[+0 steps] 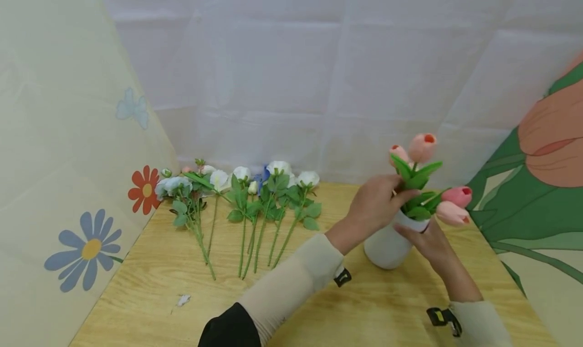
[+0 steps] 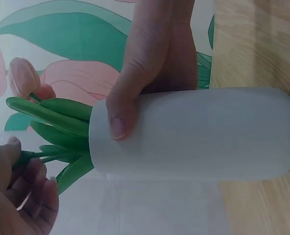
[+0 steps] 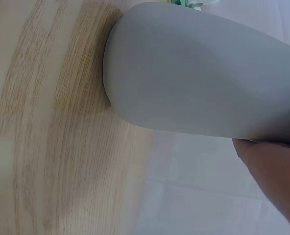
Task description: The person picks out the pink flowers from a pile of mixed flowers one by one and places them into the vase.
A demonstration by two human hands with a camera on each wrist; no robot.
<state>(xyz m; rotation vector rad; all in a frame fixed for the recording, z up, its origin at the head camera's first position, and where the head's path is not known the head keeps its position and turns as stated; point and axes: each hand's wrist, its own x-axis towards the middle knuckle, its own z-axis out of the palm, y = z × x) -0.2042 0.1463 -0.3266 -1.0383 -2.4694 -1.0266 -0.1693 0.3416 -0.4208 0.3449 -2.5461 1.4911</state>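
Observation:
A white vase (image 1: 387, 246) stands on the wooden table, tilted slightly to the right in the head view. Pink tulips (image 1: 422, 148) with broad green leaves rise from its mouth, and two tulip heads (image 1: 452, 214) lean out over the right side. My left hand (image 1: 373, 205) pinches a green tulip stem (image 2: 28, 157) just above the rim. Near the top of the vase, my right hand (image 2: 155, 58) grips the side, its thumb laid along the white wall. In the right wrist view the vase (image 3: 184, 73) fills the upper part.
To the left lie white roses (image 1: 279, 167) and other artificial flowers (image 1: 175, 185) in a row, stems toward me. A white scrap (image 1: 183, 300) is near the front left. Pale cloth (image 1: 255, 74) hangs behind the table, with flower-printed panels at both sides.

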